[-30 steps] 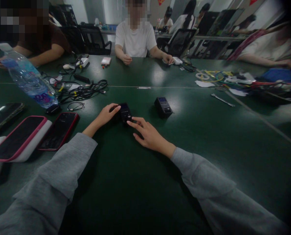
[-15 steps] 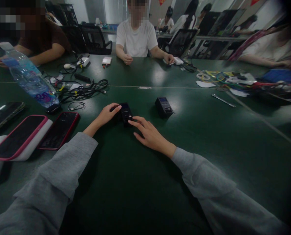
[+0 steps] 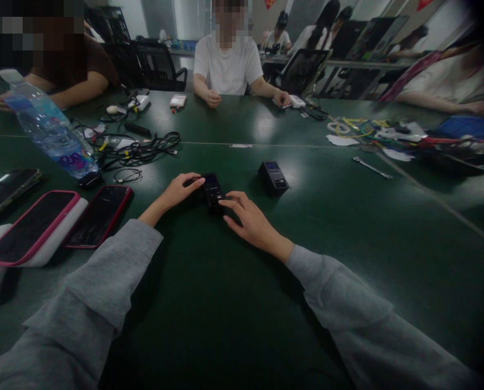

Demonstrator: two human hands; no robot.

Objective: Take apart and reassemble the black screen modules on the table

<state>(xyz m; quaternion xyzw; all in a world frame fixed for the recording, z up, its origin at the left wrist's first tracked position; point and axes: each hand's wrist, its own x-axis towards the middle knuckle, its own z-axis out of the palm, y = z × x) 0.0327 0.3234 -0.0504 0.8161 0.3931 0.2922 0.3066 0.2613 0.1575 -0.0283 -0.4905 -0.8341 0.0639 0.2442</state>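
A small black box-shaped device (image 3: 213, 194) with a dark screen and buttons lies on the green table. My left hand (image 3: 180, 190) grips its upper left side, thumb on the top edge, the other fingers partly hidden behind it. Over its lower right corner reaches my right hand (image 3: 247, 219), fingers spread and an index fingertip at the buttons; it grasps nothing. Just to the right stands a second, similar black device (image 3: 273, 178), its screen faintly lit and apart from both hands.
On the left are a red-edged phone (image 3: 99, 216), a pink-framed phone (image 3: 34, 227) on a white object, and a tilted water bottle (image 3: 58, 135). Black cables (image 3: 152, 149) lie behind. A wrench (image 3: 372, 167) and a heap of wires (image 3: 372, 130) are at right. People sit around the table.
The black device has shifted slightly right and toward me, with my left thumb still on it. My right fingers have moved a little to the right along with it.
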